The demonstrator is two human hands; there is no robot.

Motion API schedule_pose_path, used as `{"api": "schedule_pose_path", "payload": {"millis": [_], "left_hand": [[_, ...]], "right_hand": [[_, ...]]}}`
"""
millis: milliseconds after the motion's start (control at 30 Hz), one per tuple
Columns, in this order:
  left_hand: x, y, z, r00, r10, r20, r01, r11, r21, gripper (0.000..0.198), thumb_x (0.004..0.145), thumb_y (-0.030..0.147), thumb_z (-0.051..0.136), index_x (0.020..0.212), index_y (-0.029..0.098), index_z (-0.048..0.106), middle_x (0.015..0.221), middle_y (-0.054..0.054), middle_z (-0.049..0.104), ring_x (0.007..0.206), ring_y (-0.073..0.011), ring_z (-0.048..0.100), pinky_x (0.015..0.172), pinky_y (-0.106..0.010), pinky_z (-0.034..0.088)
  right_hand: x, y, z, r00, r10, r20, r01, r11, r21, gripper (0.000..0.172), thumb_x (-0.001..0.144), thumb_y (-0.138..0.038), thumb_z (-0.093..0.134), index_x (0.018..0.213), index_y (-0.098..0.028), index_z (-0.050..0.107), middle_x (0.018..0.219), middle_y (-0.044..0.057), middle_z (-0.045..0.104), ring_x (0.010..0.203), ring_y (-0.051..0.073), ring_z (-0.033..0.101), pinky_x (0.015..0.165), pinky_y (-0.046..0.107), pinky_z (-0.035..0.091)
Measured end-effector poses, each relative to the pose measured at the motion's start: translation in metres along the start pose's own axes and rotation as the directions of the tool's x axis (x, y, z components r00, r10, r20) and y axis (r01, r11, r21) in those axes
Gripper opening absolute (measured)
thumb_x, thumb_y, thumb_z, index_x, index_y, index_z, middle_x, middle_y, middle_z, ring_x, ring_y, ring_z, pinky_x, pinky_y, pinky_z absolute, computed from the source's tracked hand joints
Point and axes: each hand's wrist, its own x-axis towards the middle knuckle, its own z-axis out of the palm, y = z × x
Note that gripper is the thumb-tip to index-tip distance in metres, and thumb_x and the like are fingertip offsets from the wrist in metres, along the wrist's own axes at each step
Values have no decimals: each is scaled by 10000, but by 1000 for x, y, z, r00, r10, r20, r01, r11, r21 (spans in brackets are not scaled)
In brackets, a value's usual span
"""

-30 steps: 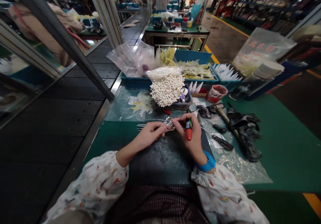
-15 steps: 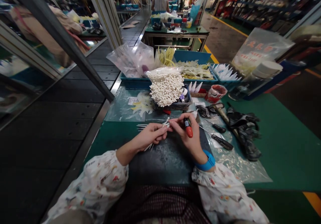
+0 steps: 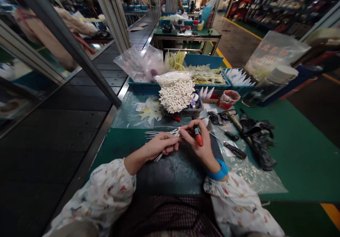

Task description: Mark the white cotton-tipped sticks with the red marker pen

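Note:
Over the dark mat, my left hand (image 3: 162, 145) is closed round several thin white cotton swabs (image 3: 158, 157). Their sticks fan out to the left and below the fingers. The thumb and fingertips of my right hand (image 3: 200, 141) are pinched at the swab ends beside the left thumb. A dark marker-like tube with a red end (image 3: 198, 138) is tucked in the right hand, pointing down. Just beyond both hands a large bagged bundle of cotton swabs (image 3: 176, 93) lies with its round white tips towards me.
Blue bins (image 3: 145, 87) at the back hold pale yellow strips (image 3: 205, 75) and white pointed pieces (image 3: 239, 77). On the right lie a screwdriver (image 3: 235, 150), a hammer-like tool (image 3: 237, 121), black crumpled material (image 3: 259, 134), a red cup (image 3: 228, 99) and a clear bottle (image 3: 268, 86).
More swab sticks now spread to the left of my left hand, and the fan has shifted slightly. My right hand has barely moved, with its tube tilted a little differently.

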Motion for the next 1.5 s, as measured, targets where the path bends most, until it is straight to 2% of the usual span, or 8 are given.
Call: {"api": "schedule_pose_path", "payload": {"millis": [400,600,800,933,1100,1300,1433,1500], "left_hand": [[2,-4,1,999,22,-28,-22,1000,4,540,744,643,764,835,113,717,671,15,580,430,-28,340,417,-204,209],[2,-5,-1,1000,17,-10,-16,998,69,526,787,631,718,793,105,714,652,13,555,441,-35,337,426,-206,214],[0,-3,-1,999,7,45,-12,993,115,512,836,593,690,953,103,782,624,39,501,463,-52,332,448,-216,216],[-3,0,-1,997,-10,79,8,1000,26,484,814,559,742,959,98,776,612,54,467,459,-45,305,446,-214,197],[-6,0,-5,963,-117,244,194,927,-322,488,808,588,725,866,103,730,645,-3,537,534,-96,456,481,-230,339],[-7,-10,1,887,-64,458,274,871,-408,398,773,463,846,769,171,576,655,11,561,536,-119,532,495,-242,408],[-9,-10,9,852,-78,518,328,851,-410,484,750,511,870,749,183,515,566,72,451,394,-46,305,392,-186,229],[-9,-5,10,900,-66,432,260,875,-409,484,771,506,858,731,175,506,528,105,358,395,-17,158,397,-176,129]], "right_hand": [[0,1,-1,998,-59,-23,57,996,-62,358,809,-368,811,924,-264,488,898,-1,774,785,167,733,765,326,599],[2,-5,-3,999,-41,18,42,997,-67,361,782,-390,828,901,-260,513,889,2,776,740,161,722,726,319,605],[4,-7,-7,998,-28,52,33,995,-97,379,757,-430,855,874,-253,541,850,16,778,732,191,738,702,338,614],[1,-8,-8,994,-98,50,103,987,-125,354,798,-392,838,853,-254,516,829,2,776,744,186,739,719,331,602],[-7,-12,-7,967,-236,96,247,961,-127,320,839,-305,823,849,-260,507,823,-10,792,722,178,738,726,335,593],[-14,-15,-6,936,-317,154,319,948,13,336,848,-265,827,870,-281,492,827,-36,803,713,179,766,693,333,638],[-15,-18,-6,914,-362,185,363,931,26,333,865,-294,815,863,-284,482,804,-33,799,689,190,765,653,339,640],[-13,-17,-6,897,-409,168,415,910,-6,302,871,-253,808,901,-291,509,858,-34,807,747,189,777,706,346,647]]}}
